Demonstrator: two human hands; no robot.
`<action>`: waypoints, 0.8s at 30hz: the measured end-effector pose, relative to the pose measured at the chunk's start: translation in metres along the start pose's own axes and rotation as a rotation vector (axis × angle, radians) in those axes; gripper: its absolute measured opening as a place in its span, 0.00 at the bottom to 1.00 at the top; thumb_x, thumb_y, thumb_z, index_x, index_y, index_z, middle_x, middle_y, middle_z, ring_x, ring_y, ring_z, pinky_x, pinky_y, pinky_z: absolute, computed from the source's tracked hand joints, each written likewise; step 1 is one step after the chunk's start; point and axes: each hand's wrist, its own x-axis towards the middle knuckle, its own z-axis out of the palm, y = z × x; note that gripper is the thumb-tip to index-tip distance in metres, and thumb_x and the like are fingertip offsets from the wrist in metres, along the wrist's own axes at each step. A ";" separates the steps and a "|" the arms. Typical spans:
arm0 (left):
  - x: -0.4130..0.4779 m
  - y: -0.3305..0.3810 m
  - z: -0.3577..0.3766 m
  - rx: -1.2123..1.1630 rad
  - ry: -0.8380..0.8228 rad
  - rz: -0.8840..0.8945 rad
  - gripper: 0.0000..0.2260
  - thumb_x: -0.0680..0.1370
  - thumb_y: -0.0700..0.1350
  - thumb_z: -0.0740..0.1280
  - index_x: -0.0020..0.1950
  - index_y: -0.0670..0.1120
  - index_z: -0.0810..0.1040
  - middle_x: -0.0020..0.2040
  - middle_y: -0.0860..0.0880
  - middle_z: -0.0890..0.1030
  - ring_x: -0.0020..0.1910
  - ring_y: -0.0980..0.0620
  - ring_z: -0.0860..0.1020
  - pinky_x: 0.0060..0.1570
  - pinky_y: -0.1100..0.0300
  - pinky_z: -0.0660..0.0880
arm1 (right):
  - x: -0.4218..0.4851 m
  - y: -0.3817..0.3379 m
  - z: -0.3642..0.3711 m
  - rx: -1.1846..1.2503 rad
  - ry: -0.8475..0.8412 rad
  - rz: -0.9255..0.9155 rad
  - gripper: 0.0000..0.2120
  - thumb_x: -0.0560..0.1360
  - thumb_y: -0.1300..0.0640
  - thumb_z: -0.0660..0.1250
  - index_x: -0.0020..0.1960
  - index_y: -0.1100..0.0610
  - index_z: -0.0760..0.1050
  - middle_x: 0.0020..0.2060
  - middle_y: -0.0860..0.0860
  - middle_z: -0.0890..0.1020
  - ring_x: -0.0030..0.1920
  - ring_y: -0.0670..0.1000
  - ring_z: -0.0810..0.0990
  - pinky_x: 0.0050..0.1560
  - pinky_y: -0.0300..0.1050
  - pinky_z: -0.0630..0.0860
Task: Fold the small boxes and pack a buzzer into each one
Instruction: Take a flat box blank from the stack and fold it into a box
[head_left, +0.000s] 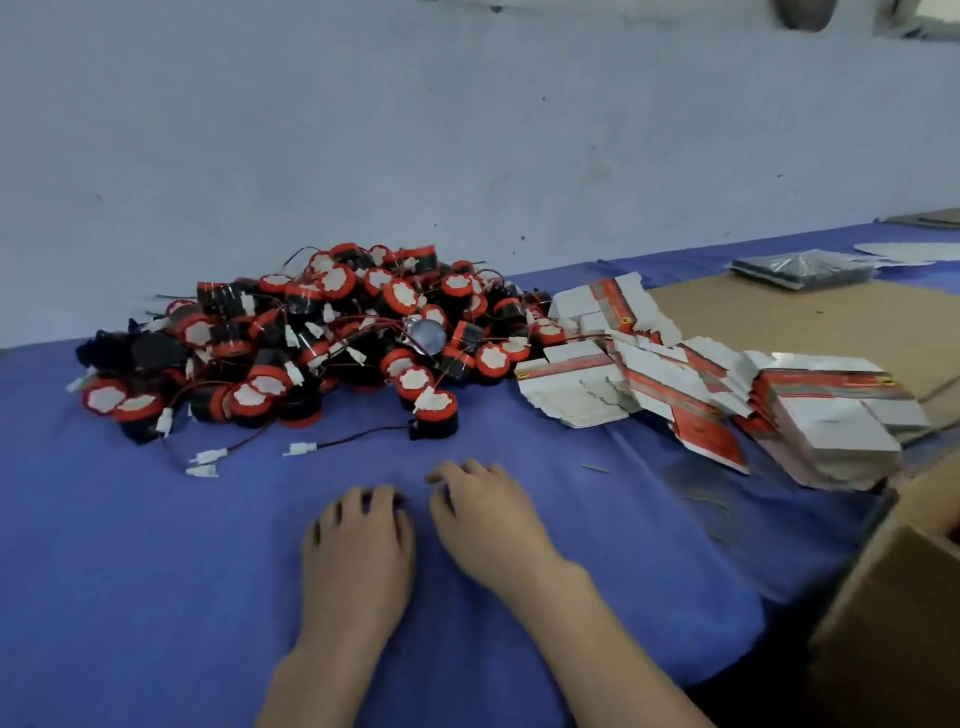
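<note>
A big heap of black and red buzzers (322, 332) with white tops, red-black wires and white plugs lies on the blue cloth (130, 571) at the back left. To its right, flat unfolded white and red box blanks (675, 384) are spread in loose stacks. My left hand (358, 540) rests palm down on the cloth in front of the heap, fingers loosely bent, holding nothing. My right hand (483, 512) lies beside it, also empty, fingers relaxed on the cloth.
An open brown carton (883, 623) stands at the right edge. A cardboard sheet (805, 322) covers the table at the back right, with a dark plastic-wrapped packet (802, 267) on it. A pale wall (467, 130) runs behind the table.
</note>
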 end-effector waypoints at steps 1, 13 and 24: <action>0.001 0.000 0.001 0.009 0.012 0.007 0.14 0.83 0.52 0.53 0.67 0.56 0.69 0.66 0.54 0.73 0.63 0.51 0.72 0.62 0.57 0.68 | 0.007 0.002 0.001 0.010 0.006 0.010 0.17 0.85 0.55 0.53 0.72 0.53 0.70 0.66 0.53 0.76 0.62 0.58 0.72 0.61 0.53 0.71; 0.000 0.000 0.004 -0.025 -0.036 -0.021 0.15 0.83 0.52 0.51 0.68 0.57 0.68 0.68 0.55 0.69 0.66 0.52 0.68 0.69 0.56 0.63 | 0.046 0.038 -0.010 -0.162 0.219 0.130 0.17 0.84 0.53 0.55 0.72 0.51 0.70 0.79 0.52 0.59 0.78 0.57 0.54 0.73 0.54 0.56; 0.000 -0.002 0.008 -0.035 -0.006 -0.014 0.15 0.82 0.52 0.52 0.68 0.57 0.68 0.68 0.55 0.70 0.67 0.53 0.68 0.70 0.56 0.63 | 0.058 0.095 -0.031 -0.267 0.180 0.275 0.28 0.84 0.52 0.52 0.82 0.51 0.48 0.83 0.52 0.46 0.81 0.60 0.41 0.78 0.64 0.42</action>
